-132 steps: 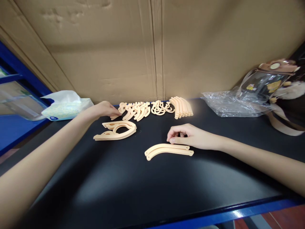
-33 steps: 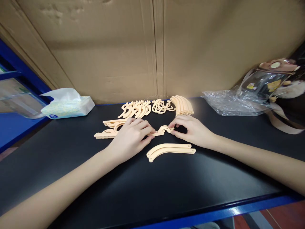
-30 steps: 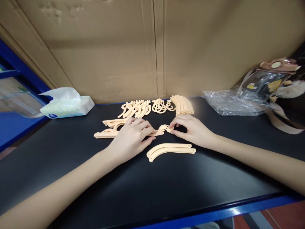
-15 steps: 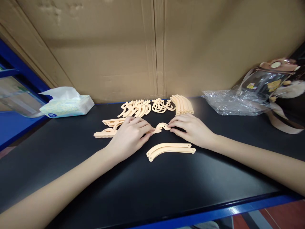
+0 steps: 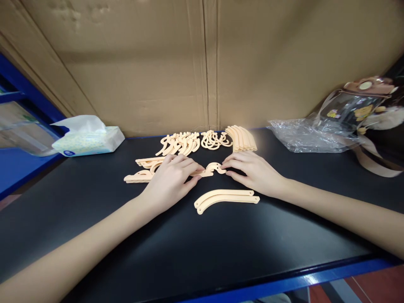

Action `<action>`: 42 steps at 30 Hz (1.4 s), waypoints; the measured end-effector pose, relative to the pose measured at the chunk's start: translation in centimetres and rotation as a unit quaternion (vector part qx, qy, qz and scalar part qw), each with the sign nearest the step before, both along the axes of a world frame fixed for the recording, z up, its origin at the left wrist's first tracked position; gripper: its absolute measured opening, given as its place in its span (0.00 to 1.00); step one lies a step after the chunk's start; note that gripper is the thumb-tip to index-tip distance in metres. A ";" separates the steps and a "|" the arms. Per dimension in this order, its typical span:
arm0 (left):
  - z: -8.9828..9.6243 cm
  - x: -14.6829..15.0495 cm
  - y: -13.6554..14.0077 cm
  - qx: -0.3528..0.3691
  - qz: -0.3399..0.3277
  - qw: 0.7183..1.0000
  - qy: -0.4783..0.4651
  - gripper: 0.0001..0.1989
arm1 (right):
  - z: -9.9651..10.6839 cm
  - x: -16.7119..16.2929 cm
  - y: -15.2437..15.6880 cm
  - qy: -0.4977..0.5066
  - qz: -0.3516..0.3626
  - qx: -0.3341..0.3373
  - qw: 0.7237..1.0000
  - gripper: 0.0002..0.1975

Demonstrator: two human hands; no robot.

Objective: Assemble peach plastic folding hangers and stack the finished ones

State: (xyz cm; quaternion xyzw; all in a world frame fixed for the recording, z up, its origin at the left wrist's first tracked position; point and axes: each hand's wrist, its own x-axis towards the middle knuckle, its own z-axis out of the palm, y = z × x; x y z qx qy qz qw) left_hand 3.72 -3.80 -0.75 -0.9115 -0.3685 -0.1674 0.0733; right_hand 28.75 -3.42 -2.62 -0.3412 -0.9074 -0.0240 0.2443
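Observation:
Between my hands lies a cream plastic hanger piece (image 5: 216, 168), curved and with small holes, on the black table (image 5: 195, 252). My left hand (image 5: 175, 179) is closed on its left part, thumb against fingers, and hides much of it. Fingertips and thumb of my right hand (image 5: 257, 172) pinch its curved right end. Closer to me, two long bent hanger arms (image 5: 227, 196) rest side by side. Left of my left hand, partly covered by it, sit several flat hanger pieces (image 5: 138, 177).
Along the back lie several S-shaped pieces (image 5: 179, 143), a cluster of hooks (image 5: 213, 139) and a stack of curved arms (image 5: 242, 139). A tissue box (image 5: 91, 139) stands at the left. Clear plastic wrap (image 5: 309, 136) and a strapped bottle (image 5: 356, 105) are at the right, before a cardboard wall (image 5: 151, 63).
My right fingertips have shifted very slightly left at the end of the hanger piece. Everything else looks the same.

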 end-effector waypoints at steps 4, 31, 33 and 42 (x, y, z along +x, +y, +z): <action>-0.1 0.1 0.0 -0.010 0.000 1.000 -0.005 0.07 | 0.0 0.0 0.2 -0.003 -0.006 -0.007 1.000 0.09; 0.4 -0.1 -0.3 -0.018 -0.010 0.999 -0.028 0.09 | 3.1 0.2 3.1 -0.077 -0.108 0.050 0.990 0.09; 0.4 -0.2 -0.3 -0.017 -0.013 0.999 -0.028 0.09 | 3.5 -0.1 4.5 -0.140 -0.120 0.107 0.977 0.11; 0.6 -0.4 -0.4 -0.015 -0.024 0.999 -0.027 0.09 | 3.5 -1.9 8.6 -0.216 -0.148 0.147 0.954 0.14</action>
